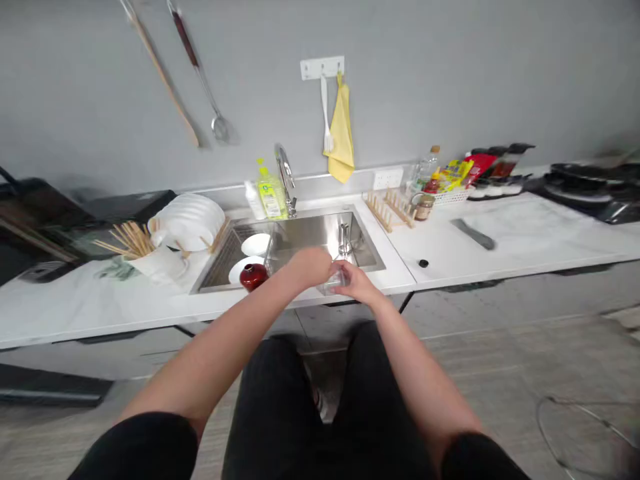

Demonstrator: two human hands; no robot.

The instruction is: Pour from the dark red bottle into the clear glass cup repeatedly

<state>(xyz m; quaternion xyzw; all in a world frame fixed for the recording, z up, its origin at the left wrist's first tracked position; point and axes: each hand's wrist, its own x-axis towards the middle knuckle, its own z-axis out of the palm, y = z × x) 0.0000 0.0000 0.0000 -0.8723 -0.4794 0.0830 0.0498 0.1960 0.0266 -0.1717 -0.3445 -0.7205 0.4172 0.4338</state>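
Over the front edge of the sink (pixel 373 259), my right hand (pixel 356 283) has its thumb and fingers around a small clear container (pixel 330 288). My left hand (pixel 314 264) is closed right beside it, above the container's top; its fingers are turned away, so what they hold is hidden. To the left of my left forearm, a dark red round vessel (pixel 253 275) rests near the sink's front rim, partly covered by the arm. Behind it, two white bowls (pixel 256 245) sit in the left part of the sink.
A chrome faucet (pixel 286 177) and a yellow-green soap bottle (pixel 271 197) stand behind the sink. White plates (pixel 187 217) and a chopstick holder (pixel 159 263) are left. Rightward are a wooden rack (pixel 390 210), a jar (pixel 424 207), a small black cap (pixel 423 263) and a dark flat strip (pixel 473 233).
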